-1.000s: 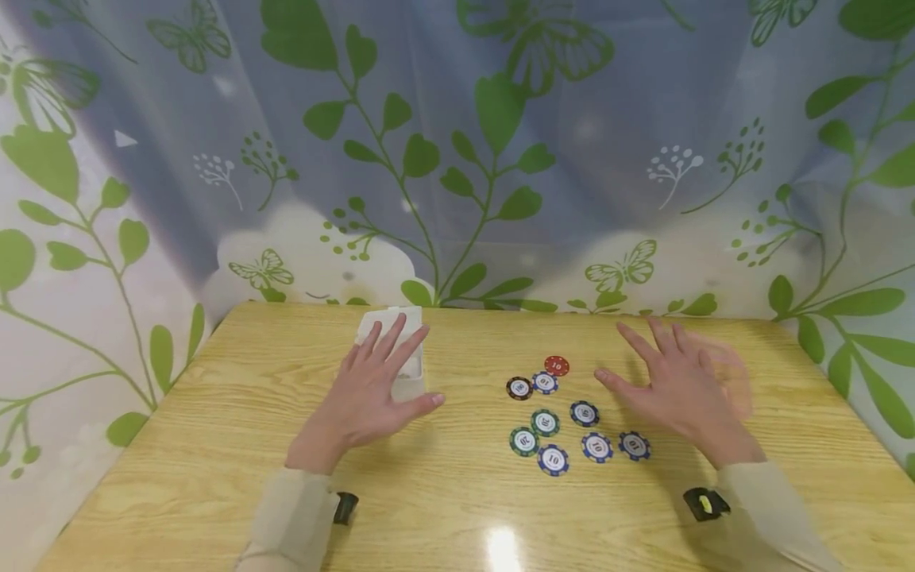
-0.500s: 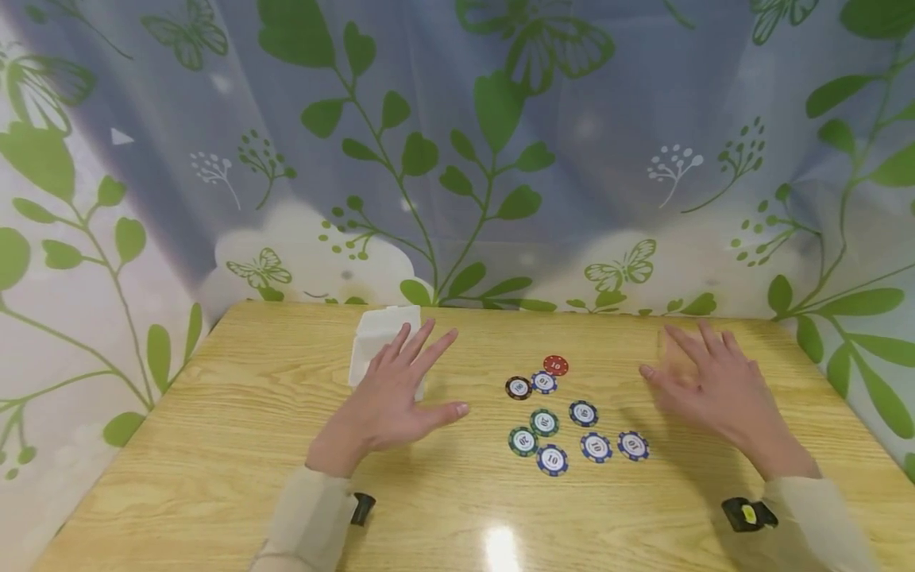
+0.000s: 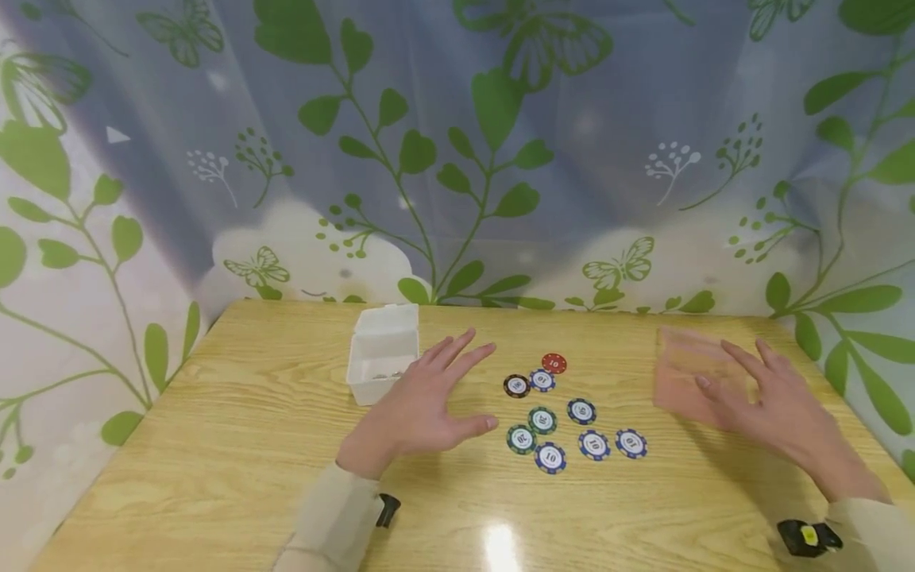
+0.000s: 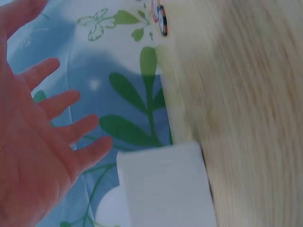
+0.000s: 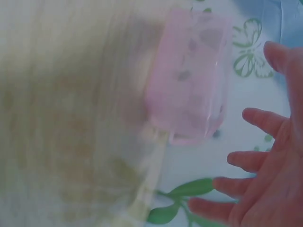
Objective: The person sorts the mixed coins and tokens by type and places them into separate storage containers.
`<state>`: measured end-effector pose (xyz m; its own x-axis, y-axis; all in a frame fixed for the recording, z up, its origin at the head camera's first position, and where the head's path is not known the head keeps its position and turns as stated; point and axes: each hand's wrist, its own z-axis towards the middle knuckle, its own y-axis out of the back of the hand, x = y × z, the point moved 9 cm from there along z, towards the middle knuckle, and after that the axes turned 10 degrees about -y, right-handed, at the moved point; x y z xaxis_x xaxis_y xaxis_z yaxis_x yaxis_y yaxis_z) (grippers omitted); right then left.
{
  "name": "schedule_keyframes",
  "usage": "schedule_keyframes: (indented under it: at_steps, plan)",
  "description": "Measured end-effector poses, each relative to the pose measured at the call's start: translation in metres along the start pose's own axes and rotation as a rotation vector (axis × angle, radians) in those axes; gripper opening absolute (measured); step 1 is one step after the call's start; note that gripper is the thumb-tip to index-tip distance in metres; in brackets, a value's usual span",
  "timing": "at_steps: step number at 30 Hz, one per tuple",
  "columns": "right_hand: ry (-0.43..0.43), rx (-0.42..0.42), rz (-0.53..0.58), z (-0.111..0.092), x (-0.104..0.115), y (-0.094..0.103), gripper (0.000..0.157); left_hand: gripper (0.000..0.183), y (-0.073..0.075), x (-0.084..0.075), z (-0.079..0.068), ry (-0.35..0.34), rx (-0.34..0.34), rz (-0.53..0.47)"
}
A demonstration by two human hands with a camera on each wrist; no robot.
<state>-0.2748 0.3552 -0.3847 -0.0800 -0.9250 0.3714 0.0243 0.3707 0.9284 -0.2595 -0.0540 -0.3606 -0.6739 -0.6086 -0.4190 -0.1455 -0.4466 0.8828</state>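
My left hand (image 3: 422, 409) hovers over the table with its fingers spread, between the white box (image 3: 363, 389) and the chips, holding nothing. The white box has its lid up, and a few small shiny things (image 3: 386, 375) show inside. Several poker chips lie flat: a red one (image 3: 554, 363), a black one (image 3: 517, 386), green ones (image 3: 542, 419) and blue ones (image 3: 594, 445). At the right, my right hand (image 3: 786, 417) is held in the air, fingers apart and gripping nothing, partly covering a see-through pink box (image 3: 675, 385). The right wrist view shows this pink box (image 5: 189, 80) beyond the fingertips.
The wooden table (image 3: 214, 445) ends at the back against a patterned curtain (image 3: 457, 199) with green leaves and butterflies. More of this curtain hangs at both sides. A bright light reflection lies on the table's front middle.
Both hands have moved right, the left one away from the white box and the right one across the pink box, uncovering more of each. The chips have stayed in place.
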Motion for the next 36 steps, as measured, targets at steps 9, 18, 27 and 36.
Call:
schedule_keyframes:
  at_steps: [9,18,27,36]
  plan:
    - [-0.073,0.093,0.082,-0.002,-0.036,-0.004,0.074,0.064,-0.023,-0.011,0.010,0.022,0.118,-0.031]
    - [-0.097,0.067,0.241,-0.001,-0.059,-0.009,0.067,0.049,-0.051,-0.014,0.016,0.052,0.237,-0.096]
    - [-0.068,0.127,0.448,-0.004,-0.049,-0.016,0.059,0.043,-0.069,-0.011,0.021,0.088,0.300,-0.147]
    - [-0.009,0.259,0.617,-0.009,-0.024,-0.027,0.052,0.043,-0.074,-0.011,0.026,0.100,0.317,-0.090]
